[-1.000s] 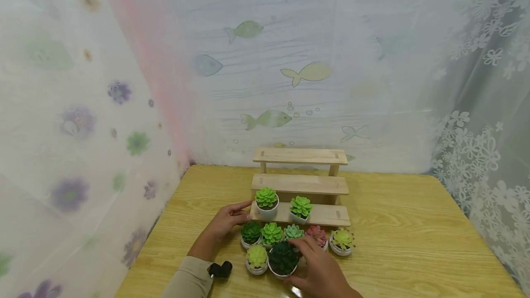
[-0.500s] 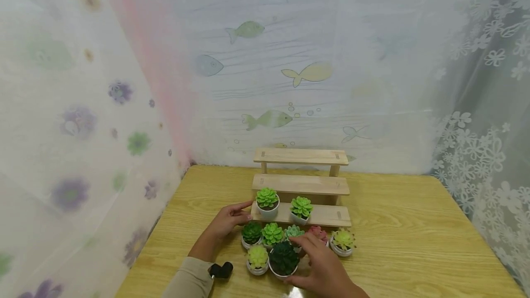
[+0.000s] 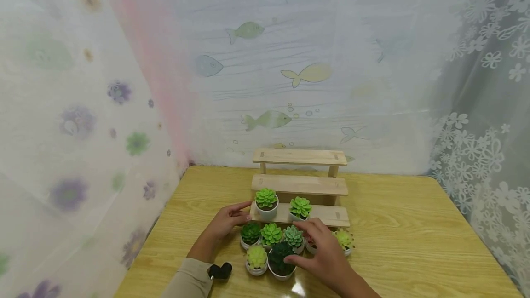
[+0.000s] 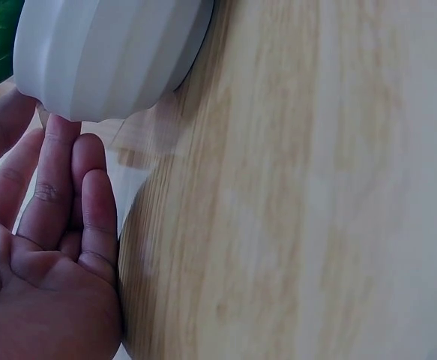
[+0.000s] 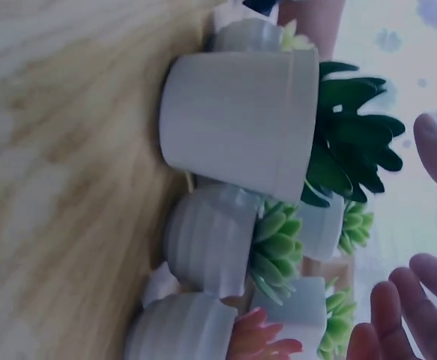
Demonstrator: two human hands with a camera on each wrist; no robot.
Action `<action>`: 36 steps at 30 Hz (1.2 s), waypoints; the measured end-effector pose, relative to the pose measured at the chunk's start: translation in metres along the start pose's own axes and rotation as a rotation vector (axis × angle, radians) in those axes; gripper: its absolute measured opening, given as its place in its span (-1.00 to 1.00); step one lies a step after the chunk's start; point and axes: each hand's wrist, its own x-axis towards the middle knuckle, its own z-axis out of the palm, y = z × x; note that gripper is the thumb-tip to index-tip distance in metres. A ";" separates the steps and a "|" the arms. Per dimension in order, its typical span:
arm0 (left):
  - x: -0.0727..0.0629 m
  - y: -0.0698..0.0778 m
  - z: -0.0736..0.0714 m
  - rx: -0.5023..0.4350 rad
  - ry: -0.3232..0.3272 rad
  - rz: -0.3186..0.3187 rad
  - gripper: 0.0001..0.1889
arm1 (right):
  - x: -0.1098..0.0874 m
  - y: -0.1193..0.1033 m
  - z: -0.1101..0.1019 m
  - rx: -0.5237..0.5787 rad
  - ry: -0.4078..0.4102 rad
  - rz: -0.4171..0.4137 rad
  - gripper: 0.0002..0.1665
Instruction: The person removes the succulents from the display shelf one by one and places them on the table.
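My left hand (image 3: 222,222) rests at the left end of the lowest step of a wooden tiered stand (image 3: 300,184), its fingers mostly straight. Close by that hand, a white pot (image 4: 113,56) appears in the left wrist view. Above the front row of potted succulents hovers my right hand (image 3: 325,254), fingers and thumb spread, holding nothing. Its thumb overlaps the large dark green succulent (image 3: 279,261); in the right wrist view this plant's white pot (image 5: 237,124) stands apart from the fingers. Beneath the hand, a pink succulent (image 5: 259,336) is mostly hidden in the head view.
Two bright green succulents, one left (image 3: 266,198) and one right (image 3: 300,207), sit on the lowest step. Before the stand are a pale green one (image 3: 293,236), a yellow-green one (image 3: 256,257) and several more. Printed curtains (image 3: 352,118) hang behind the wooden table (image 3: 406,233).
My right hand has come off the dark green succulent's pot and moved up and right, its fingers opening over the pink succulent. The left hand stays at the stand.
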 end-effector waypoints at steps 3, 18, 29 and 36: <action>0.000 -0.001 -0.001 0.004 -0.006 0.006 -0.41 | 0.007 0.002 0.000 -0.023 0.047 -0.006 -0.11; -0.001 0.003 -0.001 -0.005 -0.010 0.003 -0.40 | 0.032 0.003 -0.005 -0.034 0.125 0.143 -0.05; -0.002 0.003 -0.001 0.007 -0.008 -0.001 -0.41 | 0.040 0.018 -0.001 -0.087 0.131 0.161 0.01; -0.002 0.005 0.001 0.015 -0.005 -0.005 -0.41 | 0.043 0.025 0.001 -0.065 0.053 0.297 0.02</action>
